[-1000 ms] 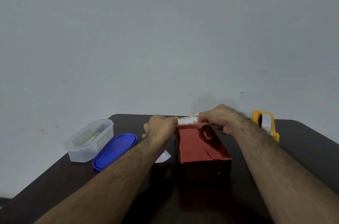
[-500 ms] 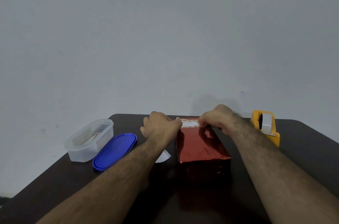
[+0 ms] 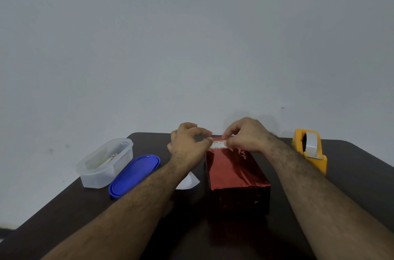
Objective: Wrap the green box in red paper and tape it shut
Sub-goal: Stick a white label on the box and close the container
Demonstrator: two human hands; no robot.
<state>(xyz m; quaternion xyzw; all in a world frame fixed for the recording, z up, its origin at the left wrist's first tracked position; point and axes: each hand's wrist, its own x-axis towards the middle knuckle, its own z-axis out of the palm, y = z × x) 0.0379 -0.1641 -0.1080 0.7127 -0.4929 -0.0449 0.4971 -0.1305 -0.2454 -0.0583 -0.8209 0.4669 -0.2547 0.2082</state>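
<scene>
Red-wrapped box (image 3: 234, 171) on the dark counter (image 3: 351, 195), long axis running straight away from the person, far end under both hands. Landmark throughout: the box. No green showing anywhere; near end and top fully covered in shiny red paper.

Over the far top edge of the box, a short whitish strip (image 3: 218, 144), stretched crosswise to the long axis. Left hand (image 3: 187, 142) at the far left corner, fingers curled, thumb and forefinger pinching the strip's left end. Right hand (image 3: 245, 135) at the far right, fingers likewise curled, pinching the strip's right end. Both about equally near the edge; neither released nor flat. Whether the strip already touches the paper: cannot tell.

Likely step: laying the strip down over the far fold, then pressing flat along it. Probable snag: going on skewed or wrinkled.

Right of the box, a yellow tape dispenser (image 3: 309, 153). Left of it, a white scrap (image 3: 188, 182), then a blue lid (image 3: 134, 175) and a clear plastic tub (image 3: 105, 162).
</scene>
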